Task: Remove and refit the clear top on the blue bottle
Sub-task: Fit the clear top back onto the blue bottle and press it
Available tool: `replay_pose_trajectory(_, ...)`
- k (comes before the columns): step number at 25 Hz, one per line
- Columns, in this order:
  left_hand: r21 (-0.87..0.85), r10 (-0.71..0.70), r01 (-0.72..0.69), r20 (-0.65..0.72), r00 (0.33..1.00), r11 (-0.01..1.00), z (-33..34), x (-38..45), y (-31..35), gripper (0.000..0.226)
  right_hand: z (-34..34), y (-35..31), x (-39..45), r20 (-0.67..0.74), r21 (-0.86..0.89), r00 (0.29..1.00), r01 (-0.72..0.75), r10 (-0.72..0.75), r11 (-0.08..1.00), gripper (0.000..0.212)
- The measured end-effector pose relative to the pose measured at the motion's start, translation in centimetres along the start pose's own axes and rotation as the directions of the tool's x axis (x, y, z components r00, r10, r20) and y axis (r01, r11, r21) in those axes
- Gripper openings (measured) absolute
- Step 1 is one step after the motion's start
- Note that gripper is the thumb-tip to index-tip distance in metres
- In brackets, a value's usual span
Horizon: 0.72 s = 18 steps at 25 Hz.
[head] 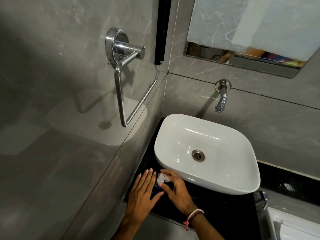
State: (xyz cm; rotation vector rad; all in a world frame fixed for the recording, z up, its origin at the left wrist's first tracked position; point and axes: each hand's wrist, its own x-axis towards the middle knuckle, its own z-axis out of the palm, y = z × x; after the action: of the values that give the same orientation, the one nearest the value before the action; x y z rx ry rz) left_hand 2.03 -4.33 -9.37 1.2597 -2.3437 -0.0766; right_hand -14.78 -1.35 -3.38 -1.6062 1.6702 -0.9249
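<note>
A dark blue bottle stands on the black counter just left of the sink, mostly hidden between my hands. Its clear top sits at the bottle's upper end. My right hand pinches that clear top between thumb and fingers. My left hand lies against the bottle's left side with fingers stretched out and thumb under the bottle body. Whether the top is on or off the bottle cannot be told.
A white basin with a metal drain sits right of my hands. A chrome tap juts from the wall above it. A chrome towel ring hangs on the left wall. A mirror is at top right.
</note>
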Motion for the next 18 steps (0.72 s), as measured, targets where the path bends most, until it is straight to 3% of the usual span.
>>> replay_pose_trajectory(7,0.050,0.002,0.001,-0.056,0.998,0.999,0.08,0.14,-0.18,0.072,-0.19,-0.35,0.45,-0.072,-0.113,0.985,0.149,-0.157,0.982,0.025)
replay_pose_trajectory(14,0.087,-0.003,0.007,-0.042,0.999,0.996,0.28,0.03,-0.29,0.072,-0.61,-0.21,0.09,0.085,-0.120,0.979,0.195,-0.186,0.973,0.043)
replay_pose_trajectory(18,0.086,-0.037,0.041,-0.044,0.998,0.995,0.56,-0.04,-0.10,0.072,-0.43,0.17,0.40,0.065,-0.138,0.970,0.240,-0.233,0.961,0.038)
